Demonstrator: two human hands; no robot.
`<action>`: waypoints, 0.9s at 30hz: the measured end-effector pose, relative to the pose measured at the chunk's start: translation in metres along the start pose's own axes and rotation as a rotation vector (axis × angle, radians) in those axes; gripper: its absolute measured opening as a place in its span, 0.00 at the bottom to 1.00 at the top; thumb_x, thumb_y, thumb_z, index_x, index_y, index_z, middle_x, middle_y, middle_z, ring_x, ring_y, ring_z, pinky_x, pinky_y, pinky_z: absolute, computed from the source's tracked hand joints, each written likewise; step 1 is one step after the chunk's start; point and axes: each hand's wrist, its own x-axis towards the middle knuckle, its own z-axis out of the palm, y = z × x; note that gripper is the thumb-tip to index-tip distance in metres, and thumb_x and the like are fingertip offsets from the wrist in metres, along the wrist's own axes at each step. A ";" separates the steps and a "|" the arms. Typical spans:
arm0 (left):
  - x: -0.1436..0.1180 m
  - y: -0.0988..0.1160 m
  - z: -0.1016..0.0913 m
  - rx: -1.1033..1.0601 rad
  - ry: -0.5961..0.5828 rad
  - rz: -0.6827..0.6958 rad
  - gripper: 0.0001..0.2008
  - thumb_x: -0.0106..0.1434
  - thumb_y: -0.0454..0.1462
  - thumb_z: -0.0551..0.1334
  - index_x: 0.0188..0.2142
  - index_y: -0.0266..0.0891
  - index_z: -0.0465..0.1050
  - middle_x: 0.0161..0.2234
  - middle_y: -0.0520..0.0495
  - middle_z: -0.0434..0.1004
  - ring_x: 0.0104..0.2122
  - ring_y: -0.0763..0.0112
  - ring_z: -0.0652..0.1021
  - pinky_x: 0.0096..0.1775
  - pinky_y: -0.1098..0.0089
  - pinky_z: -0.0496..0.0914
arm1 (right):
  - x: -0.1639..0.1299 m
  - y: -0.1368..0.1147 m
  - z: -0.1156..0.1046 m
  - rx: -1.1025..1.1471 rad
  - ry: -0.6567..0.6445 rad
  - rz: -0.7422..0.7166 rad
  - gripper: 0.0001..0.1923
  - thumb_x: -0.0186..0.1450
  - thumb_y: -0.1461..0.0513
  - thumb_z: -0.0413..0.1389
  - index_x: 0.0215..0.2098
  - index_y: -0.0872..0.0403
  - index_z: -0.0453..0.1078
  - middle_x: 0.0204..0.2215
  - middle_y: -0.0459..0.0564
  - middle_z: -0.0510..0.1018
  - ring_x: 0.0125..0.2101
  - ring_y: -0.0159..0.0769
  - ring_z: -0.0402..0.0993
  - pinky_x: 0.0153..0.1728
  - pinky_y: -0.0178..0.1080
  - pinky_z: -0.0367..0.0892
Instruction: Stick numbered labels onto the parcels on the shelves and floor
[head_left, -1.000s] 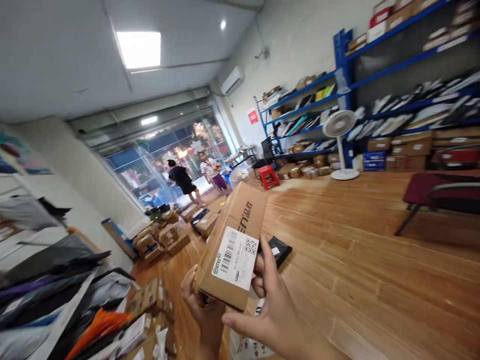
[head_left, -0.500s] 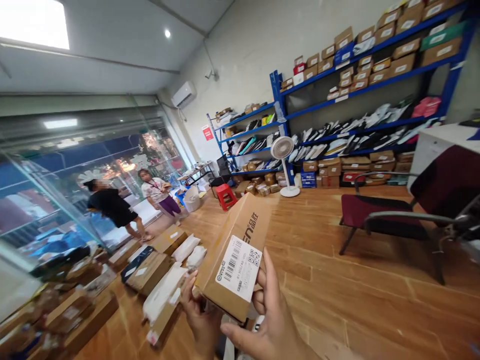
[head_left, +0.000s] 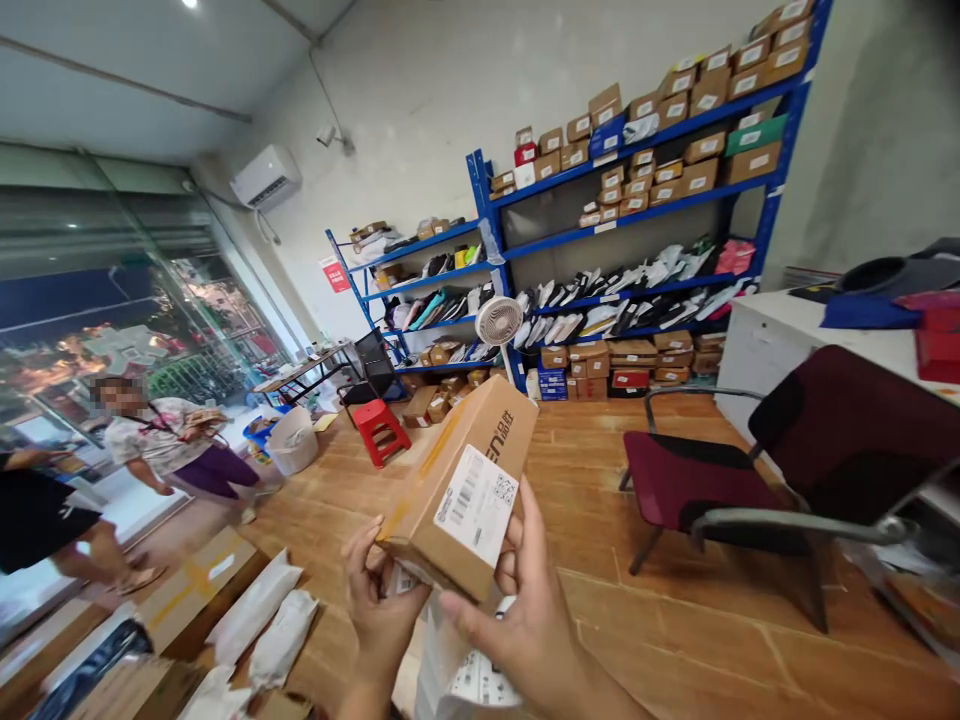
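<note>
A brown cardboard box (head_left: 469,475) is held up in front of me, tilted, with a white barcode label (head_left: 476,508) on its side and dark lettering near the far end. My left hand (head_left: 379,585) is closed on its near left corner. My right hand (head_left: 529,610) grips the right side, fingers along the label's edge and thumb under the near end. Below the box hangs a whitish package with printed marks (head_left: 476,680). It is partly hidden by my hands, and I cannot tell what supports it.
Parcels, including a taped carton (head_left: 199,580) and white bags (head_left: 281,635), lie on the floor at left. Two people stand beyond them. Ahead are a red stool (head_left: 379,430), a fan (head_left: 500,322) and blue shelves (head_left: 630,235) of parcels. A maroon chair (head_left: 697,475) stands at right.
My view has turned right and moved forward, so the shelves and people sit further left. Both hands keep hold of the box, and more of the whitish package shows below it.
</note>
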 end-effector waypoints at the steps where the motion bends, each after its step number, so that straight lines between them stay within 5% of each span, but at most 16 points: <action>1: 0.014 -0.003 0.019 0.030 -0.047 0.026 0.30 0.47 0.36 0.67 0.50 0.44 0.61 0.46 0.44 0.64 0.45 0.61 0.72 0.36 0.68 0.74 | 0.023 0.002 -0.016 0.035 0.020 0.032 0.54 0.55 0.56 0.61 0.63 0.49 0.23 0.62 0.62 0.54 0.57 0.43 0.60 0.53 0.44 0.64; 7: 0.096 -0.017 0.118 0.190 -0.333 0.118 0.33 0.46 0.32 0.65 0.53 0.44 0.61 0.45 0.44 0.63 0.46 0.60 0.71 0.41 0.64 0.74 | 0.156 0.023 -0.104 0.164 0.097 0.218 0.39 0.55 0.51 0.60 0.58 0.52 0.47 0.58 0.58 0.64 0.55 0.44 0.64 0.54 0.45 0.61; 12: 0.140 -0.051 0.198 0.227 -0.459 0.146 0.35 0.45 0.30 0.64 0.54 0.45 0.59 0.46 0.44 0.63 0.47 0.59 0.71 0.47 0.60 0.70 | 0.236 0.057 -0.151 0.201 0.221 0.333 0.30 0.53 0.51 0.61 0.50 0.51 0.59 0.54 0.53 0.70 0.53 0.45 0.66 0.51 0.43 0.64; 20: 0.192 -0.151 0.316 0.231 -0.536 0.204 0.35 0.45 0.31 0.64 0.54 0.44 0.59 0.46 0.43 0.66 0.46 0.58 0.73 0.46 0.60 0.72 | 0.352 0.130 -0.210 0.163 0.360 0.343 0.29 0.52 0.49 0.60 0.48 0.51 0.64 0.45 0.49 0.77 0.41 0.40 0.75 0.37 0.37 0.71; 24: 0.220 -0.203 0.362 0.239 -0.561 0.407 0.33 0.49 0.29 0.61 0.55 0.45 0.59 0.45 0.44 0.71 0.45 0.61 0.76 0.44 0.65 0.73 | 0.414 0.156 -0.237 0.180 0.308 0.443 0.30 0.56 0.40 0.49 0.42 0.54 0.71 0.30 0.51 0.81 0.31 0.42 0.77 0.24 0.38 0.70; 27: 0.242 -0.237 0.386 0.234 -0.601 0.577 0.28 0.54 0.29 0.59 0.55 0.44 0.61 0.44 0.43 0.74 0.43 0.63 0.77 0.42 0.69 0.74 | 0.455 0.165 -0.249 0.249 0.262 0.608 0.29 0.57 0.41 0.49 0.42 0.55 0.71 0.26 0.52 0.81 0.30 0.43 0.78 0.26 0.41 0.72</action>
